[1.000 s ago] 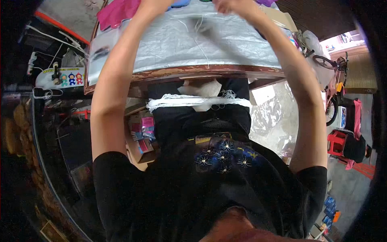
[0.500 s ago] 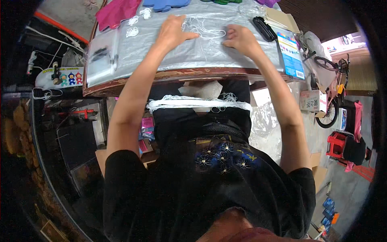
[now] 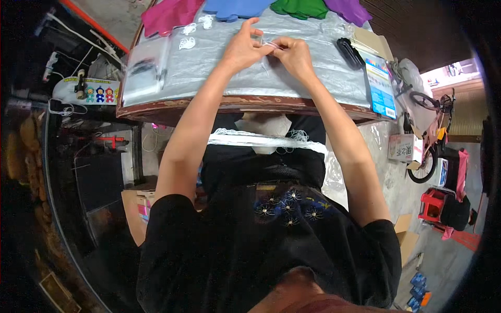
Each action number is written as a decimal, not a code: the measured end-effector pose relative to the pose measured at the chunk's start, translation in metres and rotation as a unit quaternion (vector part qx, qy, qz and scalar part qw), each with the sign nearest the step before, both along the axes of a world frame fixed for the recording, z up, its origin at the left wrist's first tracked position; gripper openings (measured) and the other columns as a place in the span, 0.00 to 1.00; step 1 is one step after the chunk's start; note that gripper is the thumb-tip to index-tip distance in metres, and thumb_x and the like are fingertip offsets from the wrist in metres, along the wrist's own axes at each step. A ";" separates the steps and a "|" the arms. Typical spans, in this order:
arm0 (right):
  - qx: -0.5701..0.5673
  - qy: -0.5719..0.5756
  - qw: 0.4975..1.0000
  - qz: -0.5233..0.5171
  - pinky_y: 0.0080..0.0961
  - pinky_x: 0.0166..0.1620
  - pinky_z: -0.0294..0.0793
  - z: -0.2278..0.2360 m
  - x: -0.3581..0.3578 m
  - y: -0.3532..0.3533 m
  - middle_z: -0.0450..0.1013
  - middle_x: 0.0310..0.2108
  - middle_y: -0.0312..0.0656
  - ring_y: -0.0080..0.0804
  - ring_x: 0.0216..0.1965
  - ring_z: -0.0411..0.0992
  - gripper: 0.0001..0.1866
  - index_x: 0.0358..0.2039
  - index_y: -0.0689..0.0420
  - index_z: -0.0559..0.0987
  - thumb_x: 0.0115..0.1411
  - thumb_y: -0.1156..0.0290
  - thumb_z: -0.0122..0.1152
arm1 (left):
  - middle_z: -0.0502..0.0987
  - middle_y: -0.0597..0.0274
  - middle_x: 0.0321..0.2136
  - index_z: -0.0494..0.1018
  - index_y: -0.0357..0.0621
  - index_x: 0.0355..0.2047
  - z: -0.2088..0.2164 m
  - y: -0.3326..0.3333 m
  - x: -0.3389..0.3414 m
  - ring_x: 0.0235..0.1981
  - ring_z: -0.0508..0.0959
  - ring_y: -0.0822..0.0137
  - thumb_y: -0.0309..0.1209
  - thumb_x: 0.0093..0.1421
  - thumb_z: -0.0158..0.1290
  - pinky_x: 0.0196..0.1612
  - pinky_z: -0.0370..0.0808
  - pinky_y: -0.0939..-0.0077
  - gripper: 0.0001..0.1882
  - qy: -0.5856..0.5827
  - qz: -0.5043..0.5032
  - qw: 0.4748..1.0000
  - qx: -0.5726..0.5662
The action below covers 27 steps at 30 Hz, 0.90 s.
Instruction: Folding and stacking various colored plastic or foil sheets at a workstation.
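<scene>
White cord point(image 3: 269, 44) is gathered between my two hands above the silver-covered table, its loose end trailing down toward me. My left hand point(image 3: 244, 51) grips it on the left, thumb reaching across and one finger raised. From the right, my right hand point(image 3: 294, 54) pinches the same cord, fingertips nearly touching the left thumb. Small white cord bundles point(image 3: 187, 43) lie left of my hands. A long hank of white cord point(image 3: 261, 141) stretches across my lap.
Pink point(image 3: 169, 18), blue point(image 3: 229, 7), green point(image 3: 300, 7) and purple point(image 3: 348, 10) flat pieces line the table's far side. Clear plastic bags point(image 3: 142, 73) lie at left. A black object point(image 3: 349, 53) and a blue-white printed card point(image 3: 381, 89) are at right.
My hands have come together from either side of the loose cord. The cord that was spread on the table is now gathered up between my fingers.
</scene>
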State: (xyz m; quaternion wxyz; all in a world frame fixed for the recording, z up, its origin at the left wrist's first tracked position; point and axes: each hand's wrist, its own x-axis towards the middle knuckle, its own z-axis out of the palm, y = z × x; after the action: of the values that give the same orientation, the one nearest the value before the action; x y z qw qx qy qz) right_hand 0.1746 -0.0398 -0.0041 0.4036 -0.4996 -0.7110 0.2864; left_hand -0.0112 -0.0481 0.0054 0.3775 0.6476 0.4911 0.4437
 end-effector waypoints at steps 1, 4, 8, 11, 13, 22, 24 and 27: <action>0.022 0.008 1.000 -0.004 0.27 0.38 0.78 0.008 -0.003 -0.006 0.83 0.31 0.46 0.27 0.31 0.79 0.16 0.43 0.61 0.85 0.53 0.76 0.71 | 0.78 0.53 0.52 0.62 0.42 0.68 0.003 -0.006 -0.009 0.48 0.81 0.63 0.39 0.61 0.65 0.49 0.78 0.67 0.39 -0.038 -0.012 0.999 -0.005; -0.027 0.165 0.985 0.038 0.25 0.37 0.78 0.037 0.009 -0.023 0.83 0.33 0.42 0.24 0.34 0.79 0.13 0.43 0.61 0.84 0.55 0.79 0.68 | 0.76 0.52 0.54 0.63 0.42 0.67 0.011 -0.019 -0.018 0.50 0.80 0.62 0.47 0.62 0.64 0.51 0.77 0.64 0.39 -0.122 -0.003 0.992 -0.009; -0.137 0.378 0.904 0.147 0.26 0.37 0.78 0.071 0.002 -0.056 0.82 0.36 0.39 0.29 0.39 0.79 0.10 0.40 0.60 0.84 0.57 0.82 0.65 | 0.75 0.50 0.56 0.65 0.41 0.65 0.002 -0.048 -0.004 0.53 0.78 0.60 0.64 0.62 0.55 0.54 0.74 0.58 0.44 -0.349 0.013 0.932 -0.095; 0.011 0.240 0.959 0.147 0.28 0.40 0.78 0.069 -0.010 -0.073 0.81 0.38 0.40 0.35 0.40 0.79 0.10 0.39 0.60 0.84 0.56 0.83 0.64 | 0.75 0.50 0.57 0.65 0.43 0.66 0.013 -0.071 0.009 0.56 0.77 0.57 0.75 0.61 0.43 0.58 0.72 0.52 0.50 -0.563 -0.098 0.783 -0.245; 0.329 -0.141 0.931 0.072 0.30 0.42 0.78 0.068 -0.020 -0.084 0.79 0.40 0.44 0.43 0.40 0.78 0.11 0.40 0.62 0.83 0.55 0.84 0.64 | 0.75 0.51 0.57 0.64 0.44 0.66 0.031 -0.077 0.015 0.55 0.77 0.55 0.77 0.61 0.38 0.58 0.71 0.48 0.52 -0.641 -0.171 0.678 -0.315; 0.218 -0.096 0.959 0.156 0.31 0.44 0.78 0.080 -0.031 -0.119 0.77 0.45 0.44 0.47 0.39 0.77 0.12 0.39 0.63 0.82 0.53 0.83 0.68 | 0.68 0.47 0.66 0.60 0.41 0.69 0.033 -0.089 0.029 0.64 0.70 0.52 0.63 0.73 0.30 0.67 0.67 0.50 0.41 -0.596 -0.170 0.757 -0.208; 0.161 -0.008 0.985 0.055 0.31 0.44 0.77 0.085 -0.041 -0.124 0.78 0.44 0.42 0.43 0.38 0.77 0.11 0.38 0.63 0.82 0.53 0.82 0.69 | 0.67 0.47 0.66 0.58 0.40 0.70 0.032 -0.094 0.031 0.65 0.69 0.52 0.61 0.74 0.29 0.67 0.66 0.50 0.40 -0.561 -0.133 0.797 -0.181; 0.126 0.029 0.991 0.029 0.30 0.44 0.77 0.073 -0.035 -0.126 0.78 0.43 0.41 0.39 0.39 0.77 0.11 0.37 0.63 0.82 0.53 0.81 0.70 | 0.71 0.52 0.61 0.56 0.43 0.71 0.040 -0.106 0.031 0.59 0.73 0.56 0.64 0.72 0.34 0.62 0.71 0.55 0.42 -0.545 -0.098 0.810 -0.194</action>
State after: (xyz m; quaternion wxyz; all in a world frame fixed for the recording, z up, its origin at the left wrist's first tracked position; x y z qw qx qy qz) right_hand 0.1395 -0.1657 0.0691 0.4756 -0.4156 -0.7434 0.2200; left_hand 0.0195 -0.1539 0.0453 0.7426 0.2577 0.2149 0.5796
